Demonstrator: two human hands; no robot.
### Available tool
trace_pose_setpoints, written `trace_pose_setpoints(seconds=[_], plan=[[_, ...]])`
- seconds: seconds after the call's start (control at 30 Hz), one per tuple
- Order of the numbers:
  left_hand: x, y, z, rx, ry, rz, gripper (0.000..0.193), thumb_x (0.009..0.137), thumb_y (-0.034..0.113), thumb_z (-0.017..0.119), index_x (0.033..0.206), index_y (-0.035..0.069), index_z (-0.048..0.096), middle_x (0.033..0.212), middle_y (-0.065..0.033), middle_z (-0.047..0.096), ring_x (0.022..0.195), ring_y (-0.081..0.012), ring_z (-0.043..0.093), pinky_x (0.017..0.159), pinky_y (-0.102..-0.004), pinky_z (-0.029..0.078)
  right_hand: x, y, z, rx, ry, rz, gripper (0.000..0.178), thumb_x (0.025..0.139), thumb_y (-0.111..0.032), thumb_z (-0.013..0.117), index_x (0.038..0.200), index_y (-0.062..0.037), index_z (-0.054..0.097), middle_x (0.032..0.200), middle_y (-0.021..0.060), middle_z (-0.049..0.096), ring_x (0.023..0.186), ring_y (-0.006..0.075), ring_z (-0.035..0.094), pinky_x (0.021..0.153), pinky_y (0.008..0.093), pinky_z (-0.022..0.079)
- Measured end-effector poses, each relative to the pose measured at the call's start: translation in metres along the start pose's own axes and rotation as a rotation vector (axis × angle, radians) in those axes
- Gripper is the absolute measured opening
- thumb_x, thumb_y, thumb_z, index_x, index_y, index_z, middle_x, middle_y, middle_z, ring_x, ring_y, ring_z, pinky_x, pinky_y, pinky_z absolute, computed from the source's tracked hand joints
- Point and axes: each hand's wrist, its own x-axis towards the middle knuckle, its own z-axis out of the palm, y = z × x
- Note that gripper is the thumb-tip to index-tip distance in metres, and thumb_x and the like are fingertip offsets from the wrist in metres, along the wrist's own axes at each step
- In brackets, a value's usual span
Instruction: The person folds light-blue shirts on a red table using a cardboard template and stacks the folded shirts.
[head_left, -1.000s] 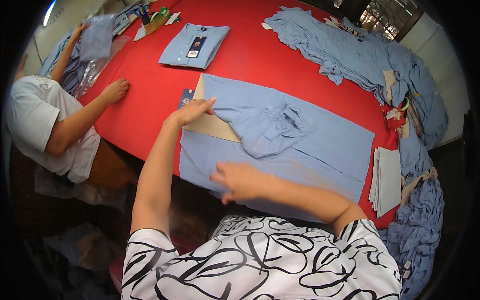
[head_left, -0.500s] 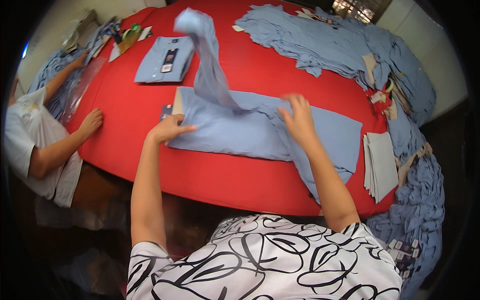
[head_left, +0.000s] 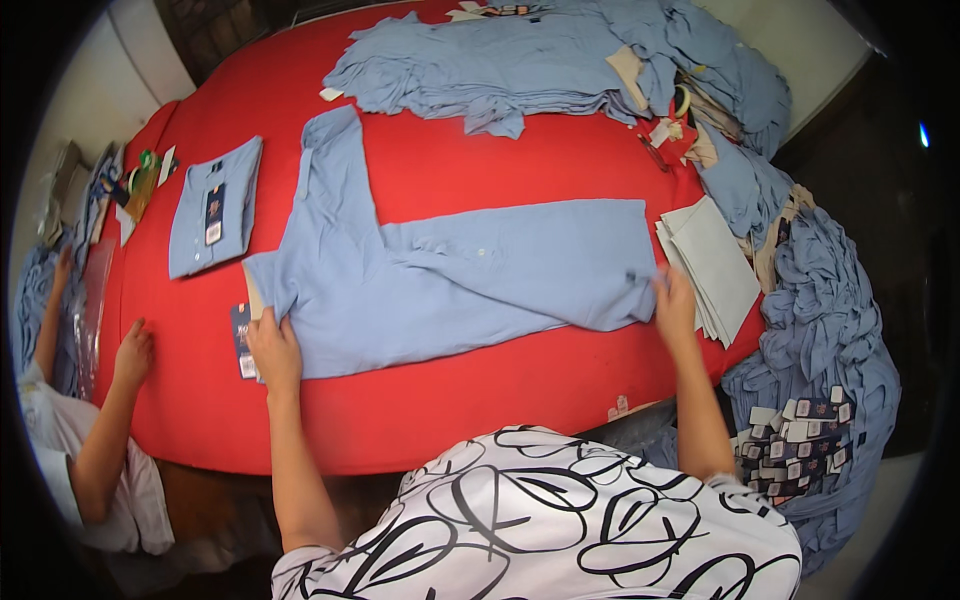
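A light blue shirt (head_left: 450, 290), partly folded into a long strip, lies across the red-covered table before me. One sleeve (head_left: 335, 150) stretches away toward the far side. My left hand (head_left: 275, 352) grips the shirt's near left edge, beside a beige backing card (head_left: 254, 290) and a dark hang tag (head_left: 243, 340). At the strip's right end, my right hand (head_left: 676, 305) pinches the gathered near corner of the cloth. Small buttons show near the middle of the strip.
A folded blue shirt (head_left: 215, 210) with a dark tag lies at left. White sheets (head_left: 710, 265) lie right. Heaped blue shirts (head_left: 480, 65) fill the far side; more hang (head_left: 830, 300) off the right edge with tags (head_left: 800, 440). A co-worker's hand (head_left: 135, 350) rests at left.
The sleeve, in mid-swing before, now lies flat, pointing away. My right hand has gone from the shirt's middle to its right end. The view has turned, shifting the scene.
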Motion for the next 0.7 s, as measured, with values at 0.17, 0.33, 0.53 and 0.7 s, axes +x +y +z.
trace_pose_setpoints(seconds=[0.17,0.33,0.53,0.7], plan=[[0.014,-0.002,0.007,0.054,-0.037,0.009,0.020,0.093,0.018,0.062,0.105,0.001,0.061,0.086,-0.0200,0.056,0.084,-0.0386,0.054,0.078,-0.0460,0.043,0.133,0.015,0.025,-0.037,-0.110,0.056,0.014,0.089,-0.012,0.062,0.098,-0.0018,0.062,0.101,0.0208,0.066,0.099,0.0383,0.062,0.083,0.0472,0.047],[0.014,-0.002,0.000,0.060,-0.036,-0.008,0.023,0.093,0.021,0.063,0.104,0.001,0.062,0.087,-0.0205,0.059,0.084,-0.0401,0.057,0.074,-0.0476,0.044,0.113,-0.020,0.076,-0.354,-0.015,0.134,0.031,0.094,-0.022,0.059,0.122,-0.0104,0.059,0.142,0.0142,0.048,0.130,0.0346,0.044,0.103,0.0539,0.035],[0.013,-0.015,0.010,0.092,-0.013,-0.059,0.024,0.090,0.022,0.068,0.098,0.000,0.063,0.086,-0.0198,0.061,0.084,-0.0392,0.057,0.075,-0.0467,0.045,0.052,-0.012,0.103,-0.457,-0.093,0.087,0.064,0.100,-0.042,0.045,0.151,-0.0046,0.032,0.158,0.0153,0.029,0.148,0.0308,0.021,0.120,0.0495,0.013],[0.019,-0.004,0.005,-0.008,-0.035,-0.083,0.024,0.086,0.020,0.071,0.097,0.000,0.063,0.088,-0.0182,0.062,0.085,-0.0378,0.056,0.078,-0.0458,0.044,0.072,-0.038,0.102,-0.491,-0.185,0.321,0.069,0.097,-0.037,0.053,0.152,-0.0037,0.029,0.158,0.0148,0.029,0.148,0.0303,0.021,0.119,0.0553,0.007]])
